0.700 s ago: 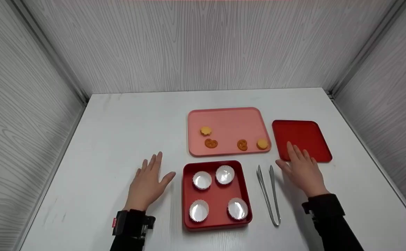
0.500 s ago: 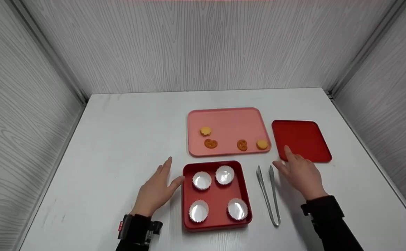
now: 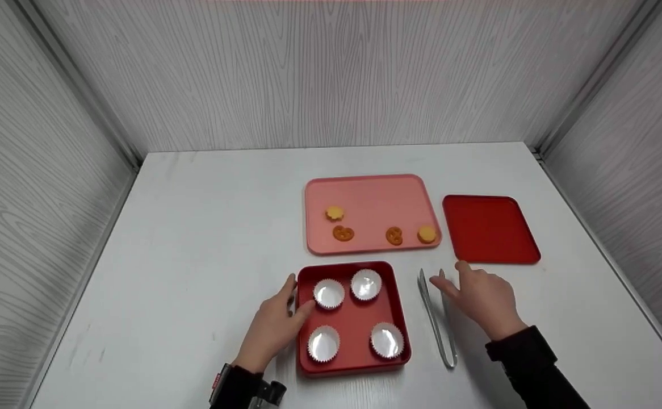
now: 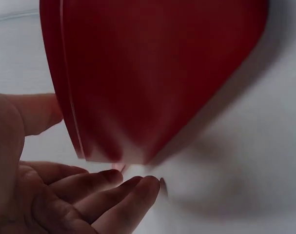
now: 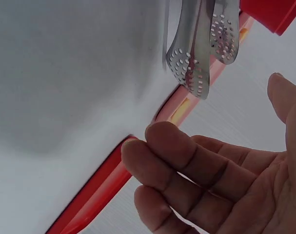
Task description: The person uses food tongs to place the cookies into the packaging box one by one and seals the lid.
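Observation:
A deep red box [image 3: 356, 317] holds several white paper baking cups [image 3: 329, 293]. My left hand [image 3: 269, 332] is at the box's left side, thumb over its rim and fingers along the outer wall. In the left wrist view the thumb [image 4: 43, 113] meets the rim, and the loosely bent fingers are by the box's corner. Metal tongs [image 3: 434, 324] lie on the table right of the box, their perforated tips [image 5: 189, 68] showing in the right wrist view. My right hand [image 3: 487, 298] hovers beside the tongs, its thumb above their tips, holding nothing.
Behind the box lies a pink tray [image 3: 373, 199] with two pretzel-shaped pieces [image 3: 343, 233] and two yellow biscuit-like pieces [image 3: 427, 234]. A flat red tray [image 3: 490, 227] lies to its right. Grey wood-grain panels [image 3: 331, 74] enclose the white table [image 3: 212, 216].
My left hand has moved right, up to the box's side. My right hand has drawn back from the red tray and shifted left toward the tongs, its fingers bending more.

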The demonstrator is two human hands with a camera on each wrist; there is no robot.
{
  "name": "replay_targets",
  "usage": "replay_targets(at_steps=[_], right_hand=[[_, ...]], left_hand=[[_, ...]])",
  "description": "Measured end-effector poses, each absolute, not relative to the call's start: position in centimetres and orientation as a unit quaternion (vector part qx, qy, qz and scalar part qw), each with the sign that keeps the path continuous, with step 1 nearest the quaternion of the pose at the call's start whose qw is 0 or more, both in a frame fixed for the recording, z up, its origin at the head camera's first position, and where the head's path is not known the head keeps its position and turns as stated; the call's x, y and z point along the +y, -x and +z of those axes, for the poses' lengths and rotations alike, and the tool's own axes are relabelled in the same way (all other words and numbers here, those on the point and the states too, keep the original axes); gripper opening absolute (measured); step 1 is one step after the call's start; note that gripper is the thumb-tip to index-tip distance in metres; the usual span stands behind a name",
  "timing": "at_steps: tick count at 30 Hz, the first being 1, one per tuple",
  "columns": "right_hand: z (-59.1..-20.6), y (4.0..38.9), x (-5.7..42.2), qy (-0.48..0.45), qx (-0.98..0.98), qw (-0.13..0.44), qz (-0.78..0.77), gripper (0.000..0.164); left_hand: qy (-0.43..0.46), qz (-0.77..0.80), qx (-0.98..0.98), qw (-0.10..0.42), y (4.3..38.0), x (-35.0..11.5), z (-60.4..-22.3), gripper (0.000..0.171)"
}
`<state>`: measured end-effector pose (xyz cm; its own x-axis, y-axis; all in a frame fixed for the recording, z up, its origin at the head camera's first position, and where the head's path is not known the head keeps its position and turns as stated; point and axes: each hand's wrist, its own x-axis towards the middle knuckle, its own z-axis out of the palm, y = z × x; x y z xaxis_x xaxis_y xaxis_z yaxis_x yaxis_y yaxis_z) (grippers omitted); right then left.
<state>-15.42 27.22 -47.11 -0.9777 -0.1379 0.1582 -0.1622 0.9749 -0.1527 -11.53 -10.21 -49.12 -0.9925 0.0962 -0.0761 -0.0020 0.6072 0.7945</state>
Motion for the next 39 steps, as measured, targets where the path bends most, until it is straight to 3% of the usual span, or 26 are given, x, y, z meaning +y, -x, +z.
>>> replay_targets(at_steps=[18, 32, 39], right_hand=[[-48.8, 13.5, 25.0, -0.041, -0.995, -0.066, 0.058, 0.065], [-49.2, 12.5, 24.7, -0.029, -0.994, -0.079, 0.074, 0.059], [-49.5, 12.2, 24.7, -0.031, -0.994, -0.071, 0.080, 0.043]], left_hand=[[-0.010, 0.444, 0.896, -0.002, 9.5, -8.4, -50.8, 0.067], [-0.021, 0.424, 0.904, -0.057, 9.1, -7.9, -51.3, 0.058], [-0.026, 0.415, 0.906, -0.072, 8.9, -7.9, -51.5, 0.058]])
